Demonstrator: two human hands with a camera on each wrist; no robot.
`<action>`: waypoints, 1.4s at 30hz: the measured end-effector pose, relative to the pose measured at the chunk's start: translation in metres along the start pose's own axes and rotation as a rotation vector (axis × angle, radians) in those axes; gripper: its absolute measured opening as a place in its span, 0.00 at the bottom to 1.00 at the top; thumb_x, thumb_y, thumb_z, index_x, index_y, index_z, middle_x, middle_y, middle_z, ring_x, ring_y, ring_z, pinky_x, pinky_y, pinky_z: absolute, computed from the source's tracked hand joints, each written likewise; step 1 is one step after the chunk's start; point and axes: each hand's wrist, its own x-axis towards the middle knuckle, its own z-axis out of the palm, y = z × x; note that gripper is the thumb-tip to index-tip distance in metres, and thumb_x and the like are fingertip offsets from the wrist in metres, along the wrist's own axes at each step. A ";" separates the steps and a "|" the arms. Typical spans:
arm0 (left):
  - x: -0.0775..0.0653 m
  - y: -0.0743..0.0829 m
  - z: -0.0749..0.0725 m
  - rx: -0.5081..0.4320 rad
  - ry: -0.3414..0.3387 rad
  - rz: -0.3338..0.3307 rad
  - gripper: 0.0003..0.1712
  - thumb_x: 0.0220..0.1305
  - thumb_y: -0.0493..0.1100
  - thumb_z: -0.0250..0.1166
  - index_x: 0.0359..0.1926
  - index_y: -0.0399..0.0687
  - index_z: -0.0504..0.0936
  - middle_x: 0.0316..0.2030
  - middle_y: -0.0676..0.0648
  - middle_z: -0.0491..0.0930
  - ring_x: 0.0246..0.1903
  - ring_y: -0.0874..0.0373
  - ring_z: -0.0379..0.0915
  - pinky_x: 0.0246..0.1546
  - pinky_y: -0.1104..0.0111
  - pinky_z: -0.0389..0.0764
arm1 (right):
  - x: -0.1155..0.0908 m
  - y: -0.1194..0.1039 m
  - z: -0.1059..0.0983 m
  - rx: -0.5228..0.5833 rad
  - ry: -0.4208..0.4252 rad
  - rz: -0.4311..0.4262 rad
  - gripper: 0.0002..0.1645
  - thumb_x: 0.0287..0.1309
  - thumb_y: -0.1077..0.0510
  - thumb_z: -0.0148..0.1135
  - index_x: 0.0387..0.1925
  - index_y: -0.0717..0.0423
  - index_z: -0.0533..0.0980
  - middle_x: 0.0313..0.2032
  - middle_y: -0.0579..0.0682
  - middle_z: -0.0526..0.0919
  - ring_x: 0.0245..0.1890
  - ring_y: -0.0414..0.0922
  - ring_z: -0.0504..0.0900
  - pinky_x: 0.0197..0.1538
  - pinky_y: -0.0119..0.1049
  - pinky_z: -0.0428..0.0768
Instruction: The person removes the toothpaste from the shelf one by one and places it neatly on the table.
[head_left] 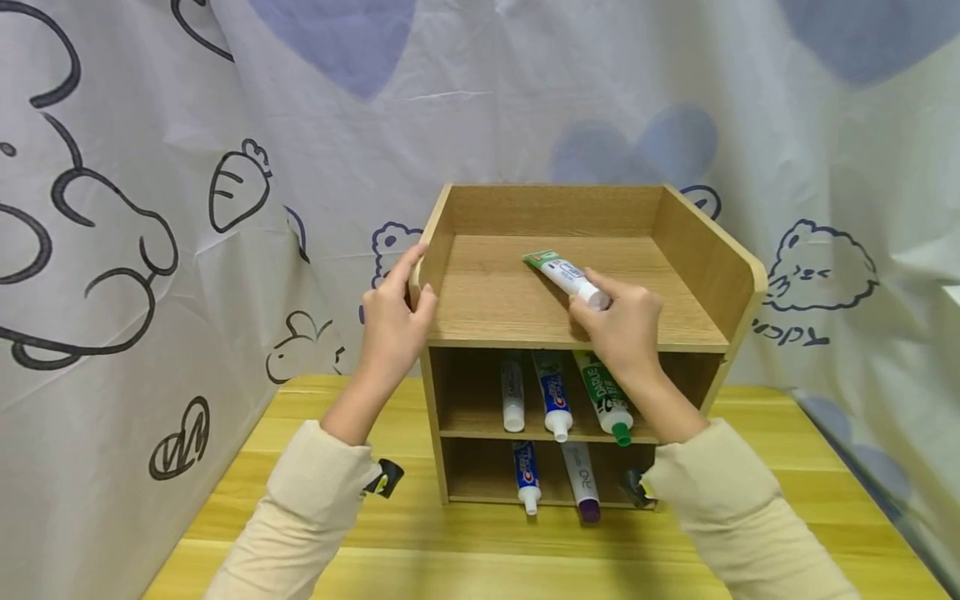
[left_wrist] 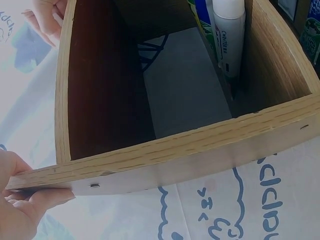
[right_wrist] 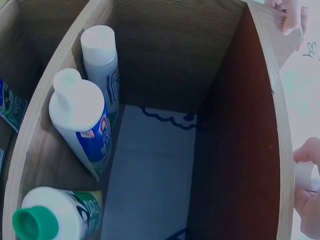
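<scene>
A small wooden shelf (head_left: 570,343) stands on the table. At its upper left corner my left hand (head_left: 396,321) grips the edge of the side panel between thumb and fingers; the left wrist view shows this hand (left_wrist: 25,200) at the panel too. Above the top board, my right hand (head_left: 622,325) pinches a white and green toothpaste tube (head_left: 564,273) near its white cap. The tube's green end points to the back left. In the right wrist view only the tube's cap (right_wrist: 306,176) shows between the fingers; whether the tube touches the board, I cannot tell.
On the middle level lie a white-capped tube (head_left: 513,396), a blue and white tube (head_left: 553,392) and a green-capped tube (head_left: 603,392). The lower level holds a blue tube (head_left: 527,471) and a purple-capped tube (head_left: 581,479). A printed curtain (head_left: 480,125) hangs behind the yellow table (head_left: 300,467).
</scene>
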 end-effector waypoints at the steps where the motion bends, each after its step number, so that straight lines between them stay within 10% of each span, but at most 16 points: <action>1: 0.000 0.000 0.000 0.001 0.001 0.001 0.27 0.55 0.28 0.53 0.59 0.37 0.71 0.11 0.44 0.65 0.11 0.59 0.55 0.12 0.77 0.57 | 0.000 0.001 -0.001 -0.003 0.008 -0.010 0.21 0.43 0.68 0.64 0.44 0.72 0.77 0.38 0.70 0.81 0.31 0.58 0.83 0.30 0.49 0.83; 11: 0.000 0.001 -0.001 0.005 0.006 0.007 0.27 0.55 0.28 0.54 0.59 0.37 0.72 0.11 0.44 0.65 0.12 0.59 0.55 0.13 0.76 0.58 | 0.005 0.004 -0.019 0.034 0.078 -0.065 0.21 0.42 0.69 0.65 0.43 0.73 0.78 0.37 0.71 0.81 0.27 0.58 0.82 0.24 0.05 0.63; 27: 0.000 0.000 -0.003 0.011 0.009 0.022 0.27 0.55 0.28 0.53 0.59 0.37 0.72 0.11 0.44 0.64 0.12 0.59 0.54 0.13 0.76 0.57 | 0.022 0.006 -0.050 -0.091 0.158 -0.128 0.20 0.42 0.68 0.65 0.42 0.70 0.79 0.37 0.67 0.83 0.23 0.57 0.81 0.24 0.05 0.60; 35: 0.000 -0.002 -0.001 0.013 0.002 0.022 0.27 0.55 0.29 0.54 0.59 0.37 0.72 0.11 0.43 0.66 0.12 0.59 0.55 0.12 0.76 0.58 | 0.028 0.003 -0.065 -0.045 0.184 -0.066 0.19 0.43 0.68 0.64 0.43 0.67 0.80 0.37 0.68 0.82 0.18 0.15 0.64 0.20 0.07 0.63; 42: -0.001 -0.001 -0.001 0.013 -0.001 0.021 0.27 0.55 0.29 0.54 0.59 0.37 0.72 0.12 0.42 0.67 0.12 0.59 0.56 0.12 0.76 0.58 | 0.035 0.007 -0.081 -0.001 0.198 -0.041 0.20 0.46 0.68 0.64 0.45 0.67 0.78 0.43 0.68 0.80 0.22 0.14 0.67 0.24 0.07 0.68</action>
